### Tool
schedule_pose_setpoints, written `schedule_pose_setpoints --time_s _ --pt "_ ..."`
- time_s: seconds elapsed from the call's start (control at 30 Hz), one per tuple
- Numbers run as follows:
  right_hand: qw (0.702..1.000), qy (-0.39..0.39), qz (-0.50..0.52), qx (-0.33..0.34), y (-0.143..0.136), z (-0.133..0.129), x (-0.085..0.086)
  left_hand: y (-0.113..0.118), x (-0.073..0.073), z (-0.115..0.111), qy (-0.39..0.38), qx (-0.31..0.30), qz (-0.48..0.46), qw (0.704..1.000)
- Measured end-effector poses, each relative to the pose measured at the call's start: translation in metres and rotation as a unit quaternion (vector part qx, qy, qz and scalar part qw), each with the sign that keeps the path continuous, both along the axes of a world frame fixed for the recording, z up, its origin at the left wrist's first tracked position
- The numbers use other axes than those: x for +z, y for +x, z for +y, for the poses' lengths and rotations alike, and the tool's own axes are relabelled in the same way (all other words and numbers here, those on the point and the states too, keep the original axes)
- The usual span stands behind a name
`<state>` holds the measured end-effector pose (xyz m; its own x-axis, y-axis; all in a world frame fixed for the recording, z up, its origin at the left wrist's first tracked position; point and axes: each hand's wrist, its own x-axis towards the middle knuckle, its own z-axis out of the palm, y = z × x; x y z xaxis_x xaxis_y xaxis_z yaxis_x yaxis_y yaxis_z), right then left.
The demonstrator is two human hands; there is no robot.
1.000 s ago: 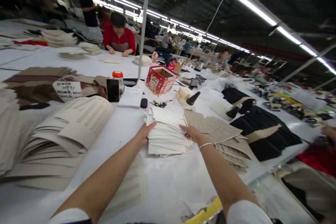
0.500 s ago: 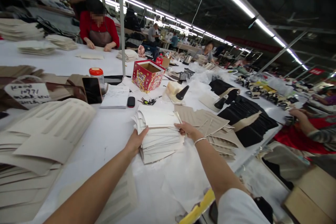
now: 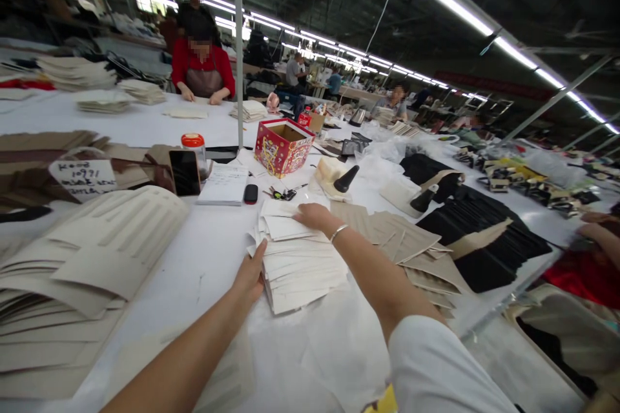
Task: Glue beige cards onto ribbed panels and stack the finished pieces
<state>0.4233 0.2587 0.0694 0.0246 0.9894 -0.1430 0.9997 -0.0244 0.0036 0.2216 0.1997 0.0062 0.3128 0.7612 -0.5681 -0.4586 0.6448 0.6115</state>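
White stack (image 3: pixel 295 258) under both hands; nearby paper label (image 3: pixel 82 177) reads "10991"

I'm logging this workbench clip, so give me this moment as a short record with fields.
left hand: flat against the left edge of the white stack
right hand: resting on the stack's far top pieces, bracelet on wrist
grip: neither hand closed around anything
right of stack: tan pieces, then black pieces
behind stack: red box, phone, notepad
surface: white table
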Motion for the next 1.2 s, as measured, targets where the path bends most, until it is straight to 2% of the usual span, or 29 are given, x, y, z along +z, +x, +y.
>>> schedule_pose_setpoints --time_s 0.07,0.13,0.2,0.3,0.4,0.47,0.57,0.67,0.77,0.87,0.9,0.97,1.03,1.07,1.13,1.2 --pt "0.999 -0.019 -0.027 0.01 -0.007 0.005 -0.002 0.001 0.0 -0.004 -0.028 0.018 -0.022 0.999" --pt "0.999 -0.002 -0.036 0.01 -0.005 -0.003 -0.001 0.002 -0.001 -0.006 -0.052 0.014 -0.04 0.998" --pt "0.999 0.024 -0.03 0.012 0.001 -0.024 0.002 0.002 -0.002 -0.004 -0.061 -0.024 -0.066 0.996" --pt "0.997 0.062 0.004 0.049 0.013 -0.07 0.0 0.003 -0.004 0.001 -0.059 -0.102 -0.098 0.988" --pt "0.994 0.063 0.04 0.082 0.025 -0.107 -0.012 0.008 -0.004 0.004 -0.025 -0.15 -0.094 0.984" --pt "0.993 0.071 0.063 0.069 0.032 -0.118 -0.023 0.013 -0.003 0.003 0.016 -0.158 -0.08 0.984" --pt "0.988 0.101 0.11 0.049 0.036 -0.115 -0.033 0.02 -0.004 0.0 0.064 -0.143 -0.07 0.985" --pt "0.986 0.099 0.129 0.046 0.033 -0.104 -0.035 0.023 -0.009 0.001 0.049 -0.113 -0.087 0.989" --pt "0.992 0.075 0.089 0.041 0.025 -0.1 -0.038 0.026 -0.014 0.005 0.036 -0.087 -0.089 0.992" --pt "0.995 0.075 0.052 0.036 0.016 -0.104 -0.045 0.028 -0.012 0.012 0.064 -0.076 -0.08 0.992" --pt "0.995 0.077 0.053 0.038 0.014 -0.107 -0.046 0.026 -0.01 0.016 0.069 -0.088 -0.078 0.991" --pt "0.993 0.077 0.078 0.049 0.013 -0.112 -0.046 0.015 -0.006 0.028 0.06 -0.155 -0.05 0.985" --pt "0.985 0.075 0.135 0.074 0.017 -0.116 -0.041 -0.004 -0.002 0.046 0.037 -0.239 0.022 0.97" --pt "0.978 0.082 0.173 0.078 0.022 -0.116 -0.037 -0.014 -0.001 0.058 0.028 -0.262 0.068 0.962" --pt "0.963 0.132 0.232 0.027 0.036 -0.109 -0.027 -0.031 0.001 0.082 0.029 -0.214 0.146 0.965" --pt "0.944 0.201 0.24 -0.104 0.055 -0.093 -0.018 -0.034 0.002 0.105 0.051 -0.153 0.208 0.965"
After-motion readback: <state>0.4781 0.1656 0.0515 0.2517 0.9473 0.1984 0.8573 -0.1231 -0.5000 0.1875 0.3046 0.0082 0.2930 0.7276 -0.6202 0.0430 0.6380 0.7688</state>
